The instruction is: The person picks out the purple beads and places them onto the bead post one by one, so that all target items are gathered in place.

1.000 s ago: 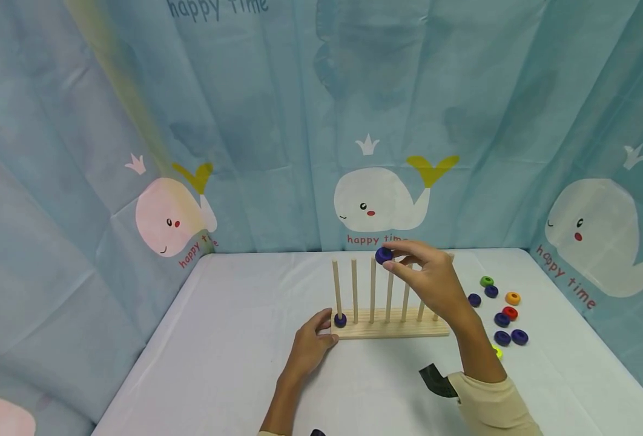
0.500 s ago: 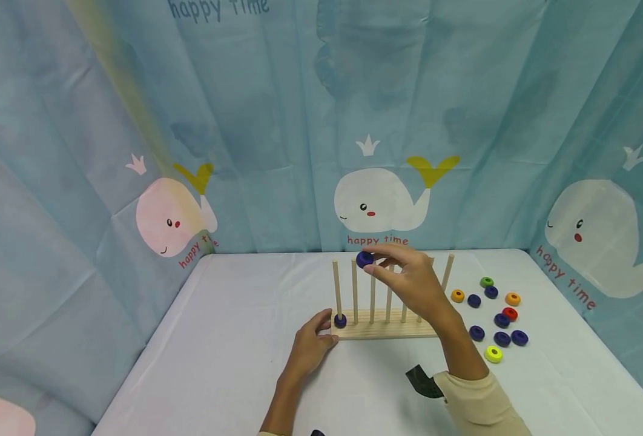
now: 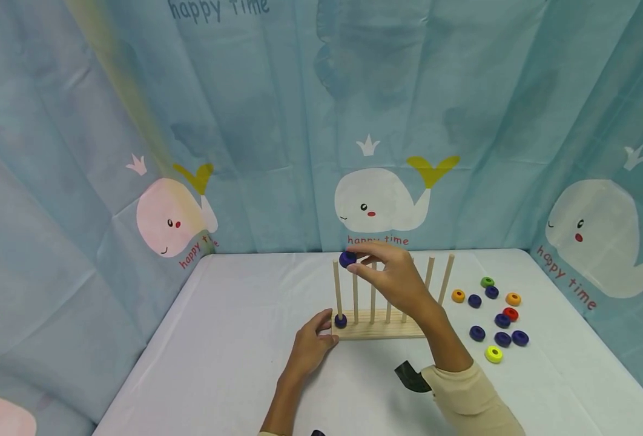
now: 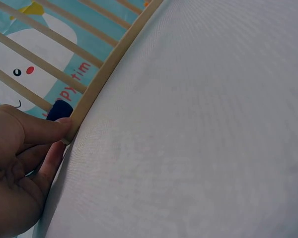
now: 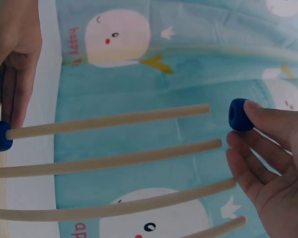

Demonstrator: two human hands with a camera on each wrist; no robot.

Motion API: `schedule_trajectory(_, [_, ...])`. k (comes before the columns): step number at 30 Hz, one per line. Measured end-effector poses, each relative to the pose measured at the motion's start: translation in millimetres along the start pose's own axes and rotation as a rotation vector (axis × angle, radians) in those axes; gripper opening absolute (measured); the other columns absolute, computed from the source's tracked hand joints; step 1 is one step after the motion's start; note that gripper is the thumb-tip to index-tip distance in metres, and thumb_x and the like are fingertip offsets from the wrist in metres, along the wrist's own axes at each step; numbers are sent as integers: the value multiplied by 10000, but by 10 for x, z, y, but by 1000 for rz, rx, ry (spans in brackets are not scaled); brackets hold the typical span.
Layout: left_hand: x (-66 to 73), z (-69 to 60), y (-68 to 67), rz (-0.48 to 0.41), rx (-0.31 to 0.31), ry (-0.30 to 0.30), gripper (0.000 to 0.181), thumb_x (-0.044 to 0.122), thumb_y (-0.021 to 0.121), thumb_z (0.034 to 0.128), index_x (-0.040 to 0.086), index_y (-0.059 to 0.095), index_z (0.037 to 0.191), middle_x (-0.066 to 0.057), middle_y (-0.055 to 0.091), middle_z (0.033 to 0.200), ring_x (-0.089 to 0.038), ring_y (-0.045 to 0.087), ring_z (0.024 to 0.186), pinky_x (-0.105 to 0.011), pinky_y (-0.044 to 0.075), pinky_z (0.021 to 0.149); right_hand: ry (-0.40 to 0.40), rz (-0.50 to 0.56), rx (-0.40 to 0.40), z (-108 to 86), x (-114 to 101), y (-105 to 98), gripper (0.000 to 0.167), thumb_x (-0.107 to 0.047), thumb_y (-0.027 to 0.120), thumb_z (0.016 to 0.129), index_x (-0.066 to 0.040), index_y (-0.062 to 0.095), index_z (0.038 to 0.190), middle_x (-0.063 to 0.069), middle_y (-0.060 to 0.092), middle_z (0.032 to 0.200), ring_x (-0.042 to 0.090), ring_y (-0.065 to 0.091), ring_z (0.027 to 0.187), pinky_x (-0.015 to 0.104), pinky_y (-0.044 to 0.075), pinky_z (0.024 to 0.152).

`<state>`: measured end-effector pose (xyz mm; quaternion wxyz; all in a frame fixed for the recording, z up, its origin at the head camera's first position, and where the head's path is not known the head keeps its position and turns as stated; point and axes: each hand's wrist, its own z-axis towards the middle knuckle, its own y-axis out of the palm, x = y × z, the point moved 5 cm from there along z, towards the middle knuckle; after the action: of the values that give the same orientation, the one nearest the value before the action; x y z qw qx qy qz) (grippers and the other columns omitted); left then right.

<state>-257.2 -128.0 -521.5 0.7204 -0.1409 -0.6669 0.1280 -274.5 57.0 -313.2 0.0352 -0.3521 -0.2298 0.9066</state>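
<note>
The right hand (image 3: 393, 275) was pinching a blue bead (image 3: 347, 260) between thumb and fingers, just above the leftmost peg (image 3: 337, 288), its hole facing down to the peg. The left hand (image 3: 309, 344) gripped the left end of the wooden peg rack (image 3: 376, 330), whose long axis ran left to right.

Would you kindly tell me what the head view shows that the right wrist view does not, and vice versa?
Only the head view shows a yellow round bead, green round bead and red round bead. Only the right wrist view shows the hole in the dark blue round bead that the right hand pinches. Both show that hand, the left hand, a pale wooden peg rack and the blue whale-print curtain.
</note>
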Motion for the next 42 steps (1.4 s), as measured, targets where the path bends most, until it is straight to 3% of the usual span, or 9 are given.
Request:
schedule_trajectory(7, [8, -6, -2, -6, -10, -25, 614, 102, 696, 862, 149, 483, 1436, -81, 613, 1277, -214, 594, 1139, -422, 463, 960, 11, -69, 5, 18, 15, 67, 307, -196, 748, 864, -171, 701, 1167, -91, 665, 1133, 129, 613, 1037, 328, 502, 855])
schedule_trajectory(15, [25, -8, 4, 6, -10, -2, 604, 81, 695, 864, 116, 487, 1429, -111, 623, 1260, -247, 615, 1110, -460, 464, 956, 15, -140, -7, 13, 36, 134, 311, -192, 749, 864, -143, 701, 1167, -77, 661, 1163, 93, 560, 1152, 348, 459, 971])
schedule_trajectory(26, [38, -18, 0, 13, 1, -6, 601, 79, 681, 863, 115, 485, 1430, -87, 606, 1293, -252, 573, 1176, -474, 440, 981, 7, -148, -9, 61, 17, 179, 301, -189, 744, 868, -146, 704, 1164, -73, 669, 1142, 83, 573, 1112, 372, 513, 871])
schedule_trajectory(42, [36, -10, 3, 1, -9, -1, 602, 88, 688, 868, 122, 482, 1432, -102, 591, 1311, -252, 587, 1159, -446, 469, 954, 15, -182, -12, 118, 29, 221, 288, -165, 746, 866, -134, 710, 1149, -69, 666, 1125, 85, 571, 950, 299, 506, 780])
